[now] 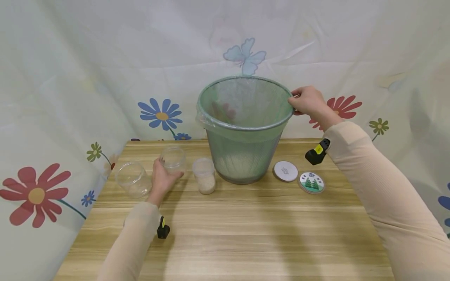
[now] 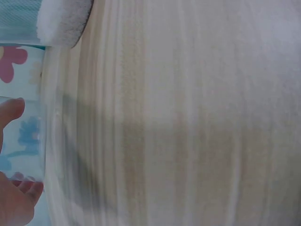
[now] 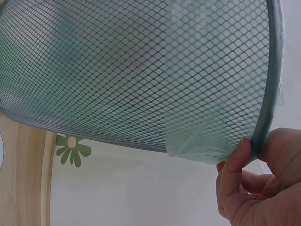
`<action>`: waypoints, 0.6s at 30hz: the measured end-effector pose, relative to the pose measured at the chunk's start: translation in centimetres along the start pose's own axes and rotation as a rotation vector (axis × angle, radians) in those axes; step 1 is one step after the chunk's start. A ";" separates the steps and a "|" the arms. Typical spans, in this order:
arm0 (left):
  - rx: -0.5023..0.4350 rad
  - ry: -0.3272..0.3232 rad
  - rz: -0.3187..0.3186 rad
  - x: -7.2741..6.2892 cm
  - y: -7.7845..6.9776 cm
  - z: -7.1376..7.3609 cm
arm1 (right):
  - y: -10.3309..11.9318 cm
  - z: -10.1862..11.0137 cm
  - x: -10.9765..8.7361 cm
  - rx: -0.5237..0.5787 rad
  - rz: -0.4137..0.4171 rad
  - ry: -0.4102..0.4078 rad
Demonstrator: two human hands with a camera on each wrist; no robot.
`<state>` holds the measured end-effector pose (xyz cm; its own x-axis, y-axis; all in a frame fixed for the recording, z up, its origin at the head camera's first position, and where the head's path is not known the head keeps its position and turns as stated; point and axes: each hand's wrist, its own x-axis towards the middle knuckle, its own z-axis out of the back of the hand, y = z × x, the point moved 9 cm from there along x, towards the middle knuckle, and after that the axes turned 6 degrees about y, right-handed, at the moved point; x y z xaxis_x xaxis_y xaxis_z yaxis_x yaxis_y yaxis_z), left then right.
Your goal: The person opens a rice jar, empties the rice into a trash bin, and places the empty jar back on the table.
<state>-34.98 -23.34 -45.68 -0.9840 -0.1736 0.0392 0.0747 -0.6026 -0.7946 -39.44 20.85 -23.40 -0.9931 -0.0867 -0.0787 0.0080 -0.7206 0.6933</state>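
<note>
My left hand (image 1: 164,178) has its thumb and fingers around a clear plastic jar (image 1: 174,155) at the left back of the table. In the left wrist view the jar (image 2: 28,146) shows between thumb and fingers at the left edge. My right hand (image 1: 310,102) pinches the right side of the rim of a mesh wastebasket (image 1: 243,156). A thin green bag (image 1: 253,99) lines it and folds over the rim. In the right wrist view, thumb and fingers of the right hand (image 3: 258,181) hold rim and bag edge together.
Another clear jar (image 1: 134,180) stands left of my left hand. Between that hand and the wastebasket is a jar of white grains (image 1: 205,181). Two round lids, one white (image 1: 286,171) and one with a green picture (image 1: 311,183), lie right of the basket. A flowered curtain (image 1: 105,58) hangs behind.
</note>
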 end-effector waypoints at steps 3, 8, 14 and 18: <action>0.001 -0.001 0.000 -0.2 0.4 -0.1 | -0.1 0.0 0.0 0.003 0.001 -0.003; 0.002 0.015 0.015 -0.3 1.1 -0.5 | -0.2 0.0 0.1 0.003 -0.005 0.002; -0.007 0.031 0.053 -0.4 1.9 -0.9 | -0.3 -0.1 0.1 0.013 -0.010 0.003; -0.008 0.027 0.054 -0.6 2.0 -0.9 | -0.3 -0.1 0.0 0.019 -0.016 0.006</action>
<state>-34.43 -23.73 -47.86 -0.9826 -0.1846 -0.0198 0.1263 -0.5868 -0.7998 -39.44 20.96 -23.67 -0.9923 -0.0795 -0.0946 -0.0105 -0.7085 0.7056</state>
